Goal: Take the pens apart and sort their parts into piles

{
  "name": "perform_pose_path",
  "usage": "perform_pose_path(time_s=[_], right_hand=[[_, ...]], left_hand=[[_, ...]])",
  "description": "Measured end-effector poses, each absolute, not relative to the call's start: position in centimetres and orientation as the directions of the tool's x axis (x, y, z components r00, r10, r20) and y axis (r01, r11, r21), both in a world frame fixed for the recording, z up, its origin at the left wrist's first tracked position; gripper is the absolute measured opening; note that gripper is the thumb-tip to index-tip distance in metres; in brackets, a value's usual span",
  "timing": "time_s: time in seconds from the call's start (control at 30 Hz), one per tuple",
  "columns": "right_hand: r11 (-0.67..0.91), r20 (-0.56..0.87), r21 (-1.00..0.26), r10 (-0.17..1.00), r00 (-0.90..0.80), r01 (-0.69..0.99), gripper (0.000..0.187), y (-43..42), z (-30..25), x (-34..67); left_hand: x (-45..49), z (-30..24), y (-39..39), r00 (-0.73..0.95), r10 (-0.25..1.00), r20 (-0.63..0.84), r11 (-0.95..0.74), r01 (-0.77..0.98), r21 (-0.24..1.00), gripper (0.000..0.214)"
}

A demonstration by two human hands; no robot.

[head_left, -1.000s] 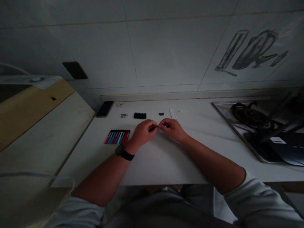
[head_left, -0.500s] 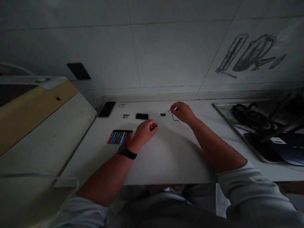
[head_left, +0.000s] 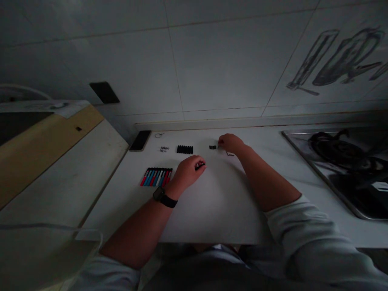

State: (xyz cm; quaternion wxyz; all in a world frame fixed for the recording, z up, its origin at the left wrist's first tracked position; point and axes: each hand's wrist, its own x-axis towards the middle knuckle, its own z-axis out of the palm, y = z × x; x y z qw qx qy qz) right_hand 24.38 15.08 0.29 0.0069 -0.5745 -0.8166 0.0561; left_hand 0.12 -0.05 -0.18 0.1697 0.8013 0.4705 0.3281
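Observation:
My left hand (head_left: 188, 170) is closed around a small black cylinder-like piece (head_left: 199, 166), held above the white counter. Further right, my right hand (head_left: 230, 143) is low over the counter, its fingertips pinched on a tiny dark piece (head_left: 218, 146). Just left of those fingertips lies a short row of small dark pieces (head_left: 212, 147). A thin whitish strip (head_left: 230, 154) is partly hidden beneath the right hand. A row of black cylindrical pieces (head_left: 184, 150) lies behind my left hand. Left of my wrist are red, blue and white pen-like barrels (head_left: 156, 177) with black ends.
Small metallic parts (head_left: 164, 149) and a thin ring (head_left: 159, 135) lie at the back left beside a dark phone (head_left: 140, 140). A gas stove (head_left: 336, 161) borders the counter at right. A pale cabinet-like box (head_left: 75, 161) stands at left, with the tiled wall behind.
My right hand has moved from over the whitish strip down to the right end of the small dark row, carrying its tiny piece. My left hand keeps its grip; the camera view has shifted slightly.

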Motion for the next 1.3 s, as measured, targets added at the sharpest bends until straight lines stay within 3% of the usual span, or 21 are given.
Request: perform_pose_path(time_s=[0.77,0.93,1.1,1.3], right_hand=[[0.35,0.031,-0.198,0.936,-0.351,0.915,0.022,15.1,-0.7,24.1],[0.351,0.124,-0.24,0.936,-0.33,0.905,0.022,14.7,-0.1,24.8],[0.386,0.234,-0.4,0.92,-0.314,0.831,0.02,11.4,1.8,24.5],[0.426,0.128,-0.625,0.882,-0.453,0.654,0.037,4.3,1.9,22.8]], left_hand=[[-0.1,-0.2,0.0,0.329,0.862,0.386,-0.503,0.649,0.571,0.009],[-0.1,-0.4,0.1,0.299,0.877,0.376,-0.476,0.64,0.603,0.016],[-0.1,-0.2,0.1,0.288,0.881,0.376,-0.47,0.626,0.623,0.036],[0.2,0.2,-0.2,0.369,0.821,0.436,-0.567,0.623,0.539,0.044]])
